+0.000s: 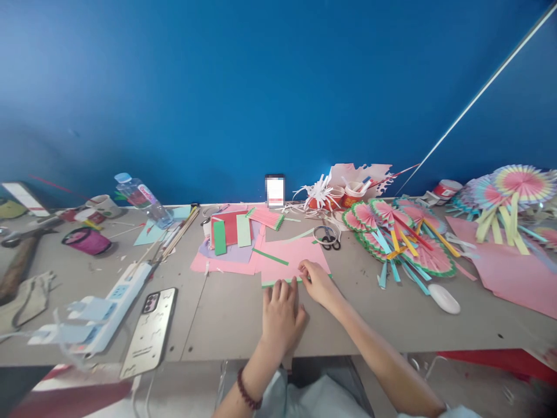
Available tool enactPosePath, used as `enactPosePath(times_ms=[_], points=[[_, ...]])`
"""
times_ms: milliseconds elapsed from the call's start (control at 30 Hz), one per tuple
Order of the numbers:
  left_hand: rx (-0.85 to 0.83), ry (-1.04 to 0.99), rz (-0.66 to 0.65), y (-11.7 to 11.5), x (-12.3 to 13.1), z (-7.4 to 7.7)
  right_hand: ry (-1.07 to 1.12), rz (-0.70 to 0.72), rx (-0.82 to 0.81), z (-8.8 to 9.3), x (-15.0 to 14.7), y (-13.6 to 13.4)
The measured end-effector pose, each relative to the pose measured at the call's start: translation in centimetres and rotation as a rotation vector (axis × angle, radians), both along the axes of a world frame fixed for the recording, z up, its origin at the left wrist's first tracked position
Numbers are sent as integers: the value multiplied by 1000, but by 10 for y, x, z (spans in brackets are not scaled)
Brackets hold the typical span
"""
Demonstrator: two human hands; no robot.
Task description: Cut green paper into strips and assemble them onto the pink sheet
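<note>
A sheet of pink paper (300,249) lies on the table before me, with a green strip along its near edge. My left hand (279,310) rests flat on that edge, fingers stretched out and a little apart. To its right, my right hand (318,283) lies over the sheet with its fingers curled and pinched together; whatever may be between the fingertips is hidden. A loose green paper strip (270,257) lies slantwise across the sheet's left part. Just beyond the sheet is a pleated pink paper piece (266,218) with green edging.
Scissors (331,241) and a tape roll (321,234) lie behind my right hand. Finished paper fans (429,255) and a white computer mouse (444,298) are at right. Leftward are a phone (152,331), a power strip (115,307) and a tilted bottle (143,197).
</note>
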State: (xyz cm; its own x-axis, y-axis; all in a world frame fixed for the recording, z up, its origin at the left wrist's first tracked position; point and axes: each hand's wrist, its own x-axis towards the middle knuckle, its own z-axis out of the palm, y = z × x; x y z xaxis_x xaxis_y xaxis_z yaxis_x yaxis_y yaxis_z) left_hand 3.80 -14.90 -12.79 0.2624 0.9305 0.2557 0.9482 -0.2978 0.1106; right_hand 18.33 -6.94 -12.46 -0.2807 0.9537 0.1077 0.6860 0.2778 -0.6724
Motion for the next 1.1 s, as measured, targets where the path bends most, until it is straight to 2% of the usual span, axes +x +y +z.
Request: enactPosePath(times_ms=[300, 533, 700, 800, 933, 1000, 1100], points=[[-56, 76, -48, 4, -4, 5, 58, -12, -18, -5, 3, 4], [-33, 61, -81, 4, -7, 3, 46, -24, -2, -4, 2, 3], [-8, 51, -94, 4, -6, 3, -5, -41, -5, -4, 6, 4], [-11, 46, -94, 4, -6, 3, -76, -71, 40, 2, 15, 2], [6, 35, -93, 4, -7, 3, -228, -142, 169, 15, 24, -10], [15, 29, -91, 4, -7, 2, -253, -111, 205, 17, 21, -21], [13, 28, -94, 4, -7, 1, -238, -15, 232, 10, 9, -40]])
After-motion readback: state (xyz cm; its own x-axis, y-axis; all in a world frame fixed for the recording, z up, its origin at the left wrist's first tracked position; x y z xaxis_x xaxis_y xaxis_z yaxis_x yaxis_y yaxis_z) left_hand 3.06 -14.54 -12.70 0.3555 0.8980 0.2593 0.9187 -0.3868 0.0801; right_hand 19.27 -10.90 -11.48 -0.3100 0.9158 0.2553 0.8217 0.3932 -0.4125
